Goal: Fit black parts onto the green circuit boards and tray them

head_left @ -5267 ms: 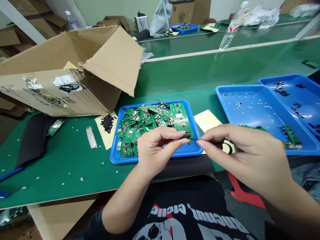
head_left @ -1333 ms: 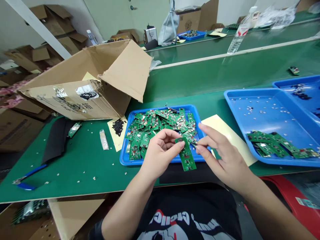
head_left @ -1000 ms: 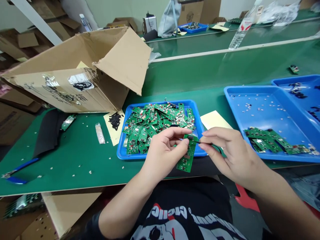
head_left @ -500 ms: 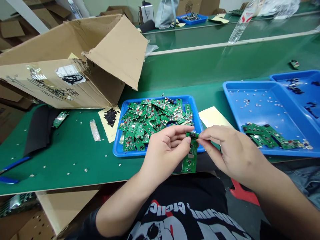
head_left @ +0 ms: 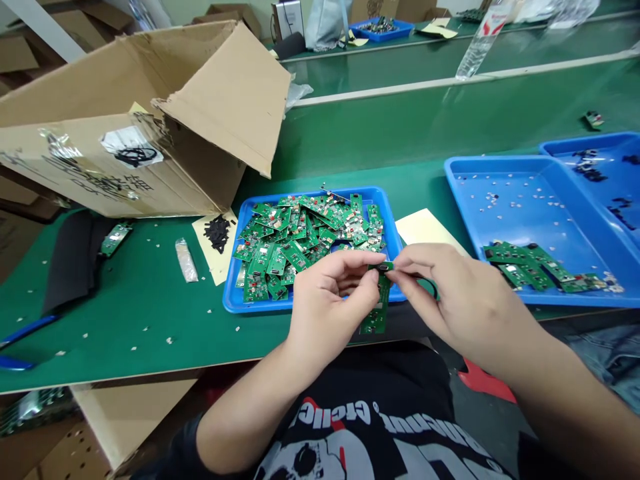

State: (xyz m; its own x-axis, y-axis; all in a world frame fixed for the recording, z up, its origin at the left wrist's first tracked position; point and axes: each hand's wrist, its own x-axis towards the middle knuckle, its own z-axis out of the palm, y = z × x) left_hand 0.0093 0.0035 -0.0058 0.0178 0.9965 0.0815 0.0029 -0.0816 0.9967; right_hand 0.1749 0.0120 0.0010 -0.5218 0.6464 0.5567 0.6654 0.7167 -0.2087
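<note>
Left hand (head_left: 333, 293) grips a green circuit board (head_left: 381, 307), right hand (head_left: 463, 293) pinches the small black part (head_left: 383, 266) at its end.

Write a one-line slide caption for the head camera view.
Left hand and right hand hold a green circuit board over a blue tray of boards.

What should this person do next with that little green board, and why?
Probably press the small black part firmly onto the edge of the green board: the right hand is pinching it there, while the left hand steadies the board.
</note>
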